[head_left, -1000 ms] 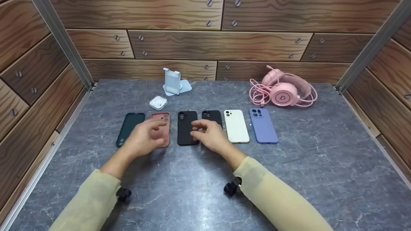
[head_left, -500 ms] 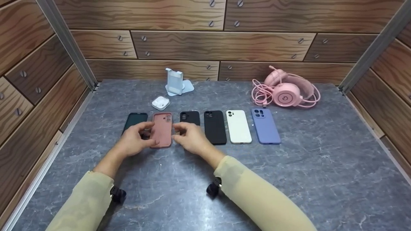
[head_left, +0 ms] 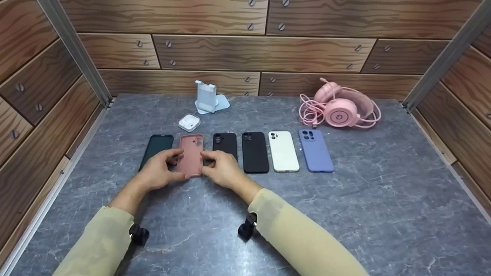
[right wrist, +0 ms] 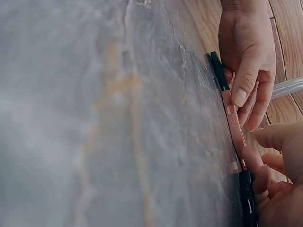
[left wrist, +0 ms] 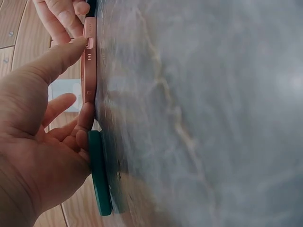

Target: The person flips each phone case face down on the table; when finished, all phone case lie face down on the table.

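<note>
Tabletop (head_left: 383,199), pink case (head_left: 190,159), port (left wrist: 90,43) in wrist views

The surface (head_left: 383,211) is grey, marbled with paler veins, and the wrist views show tan streaks in it too. Directly behind the surface stands a back wall (head_left: 211,53) of wood-look planks in lighter and darker browns, with bold grain, dark seams and slotted screw heads. Similar planks form the left wall (head_left: 42,88) and the right wall (head_left: 468,88) on either side of the surface. A grey metal post (head_left: 74,51) rises from the surface's far left corner, and a second post (head_left: 441,61) from its far right. Whitish glare (head_left: 247,249) shines on the surface's near part.
</note>
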Demonstrator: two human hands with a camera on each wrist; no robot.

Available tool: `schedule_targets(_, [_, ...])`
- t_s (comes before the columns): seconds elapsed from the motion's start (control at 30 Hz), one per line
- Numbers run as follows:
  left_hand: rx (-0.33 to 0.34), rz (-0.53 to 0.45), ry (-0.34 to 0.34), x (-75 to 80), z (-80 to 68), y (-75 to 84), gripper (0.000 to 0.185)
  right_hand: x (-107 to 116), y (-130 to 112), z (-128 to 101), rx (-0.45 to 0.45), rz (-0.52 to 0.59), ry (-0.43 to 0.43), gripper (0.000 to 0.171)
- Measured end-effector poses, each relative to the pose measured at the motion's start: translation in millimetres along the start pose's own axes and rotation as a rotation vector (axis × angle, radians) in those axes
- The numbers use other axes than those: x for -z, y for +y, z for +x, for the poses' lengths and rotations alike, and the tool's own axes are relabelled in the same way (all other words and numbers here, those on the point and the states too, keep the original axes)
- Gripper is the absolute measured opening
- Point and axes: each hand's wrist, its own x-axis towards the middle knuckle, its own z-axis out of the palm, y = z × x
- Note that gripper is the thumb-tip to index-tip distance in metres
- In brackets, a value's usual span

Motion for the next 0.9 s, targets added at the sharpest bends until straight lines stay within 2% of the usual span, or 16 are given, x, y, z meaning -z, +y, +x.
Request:
schedule_targets(0.5, [-0.005, -0.004, 0.016, -0.9, -1.7, -1.8, 0.078, -1.1, 0.0, -3.0, 0.077, -0.081, -0.002, 0.041])
schedule_targets(0.9, [-0.012, 0.006, 0.031, -1.5, -3.6, -0.9, 0.075, -2.1, 1.7, -2.4, 0.084, -0.118, -0.012, 0.038])
